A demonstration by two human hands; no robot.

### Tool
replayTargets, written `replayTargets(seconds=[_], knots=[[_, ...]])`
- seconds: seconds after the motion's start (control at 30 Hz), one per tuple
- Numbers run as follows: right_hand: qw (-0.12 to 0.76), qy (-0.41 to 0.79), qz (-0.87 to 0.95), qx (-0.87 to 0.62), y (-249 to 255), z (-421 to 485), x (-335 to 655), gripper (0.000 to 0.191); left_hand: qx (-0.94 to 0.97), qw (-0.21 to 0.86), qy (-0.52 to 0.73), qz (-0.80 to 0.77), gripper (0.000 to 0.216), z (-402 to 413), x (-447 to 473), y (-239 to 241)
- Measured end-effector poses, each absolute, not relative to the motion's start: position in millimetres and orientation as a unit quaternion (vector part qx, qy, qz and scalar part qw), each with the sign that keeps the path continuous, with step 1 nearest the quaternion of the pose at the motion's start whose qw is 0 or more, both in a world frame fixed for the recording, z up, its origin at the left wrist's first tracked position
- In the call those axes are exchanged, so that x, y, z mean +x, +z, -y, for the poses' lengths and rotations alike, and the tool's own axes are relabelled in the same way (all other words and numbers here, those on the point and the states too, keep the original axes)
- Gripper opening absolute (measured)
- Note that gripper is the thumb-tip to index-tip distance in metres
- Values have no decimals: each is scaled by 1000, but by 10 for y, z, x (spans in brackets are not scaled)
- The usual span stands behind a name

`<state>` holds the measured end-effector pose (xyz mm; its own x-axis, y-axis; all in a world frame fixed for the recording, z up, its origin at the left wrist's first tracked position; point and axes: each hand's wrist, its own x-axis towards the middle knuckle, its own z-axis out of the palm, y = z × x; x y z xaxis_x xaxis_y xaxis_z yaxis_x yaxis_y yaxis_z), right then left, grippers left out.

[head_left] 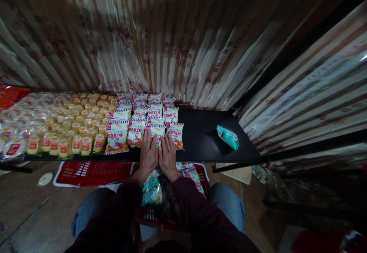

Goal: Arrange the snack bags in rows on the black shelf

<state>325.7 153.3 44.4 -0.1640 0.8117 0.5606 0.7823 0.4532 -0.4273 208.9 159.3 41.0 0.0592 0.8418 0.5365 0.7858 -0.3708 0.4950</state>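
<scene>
Both my hands lie flat, side by side, on the front of a black shelf. My left hand and my right hand have their fingers stretched out and rest on the lower edge of a white snack packet with red print. That packet belongs to rows of the same red-and-white packets set in columns on the shelf. Neither hand grips anything.
Small yellow packets fill the shelf to the left, with round clear-wrapped cakes at the far left. A lone teal packet lies on the bare right part. A red basket and more packets sit below by my knees.
</scene>
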Motion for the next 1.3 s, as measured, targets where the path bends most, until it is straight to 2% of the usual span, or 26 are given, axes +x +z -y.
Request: replayTargets(seconds=[0.2,0.6,0.9,1.1,1.3], knots=[[379,32,761,-526,445,-1495,3255,50,728,8,391,-562,50,-1584,2102,409],[382,56,750,-537,486,-1296,3256,49,720,20,409,-560,47,-1481,2114,532],[386,60,756,-525,469,-1055,3313,49,774,20,422,-472,43,-1240,2164,545],[399,64,758,-512,390,-827,3389,55,812,70,425,-394,42,-1063,2186,544],[373,86,751,-538,256,-534,3415,50,828,123,375,-398,38,-864,2219,558]])
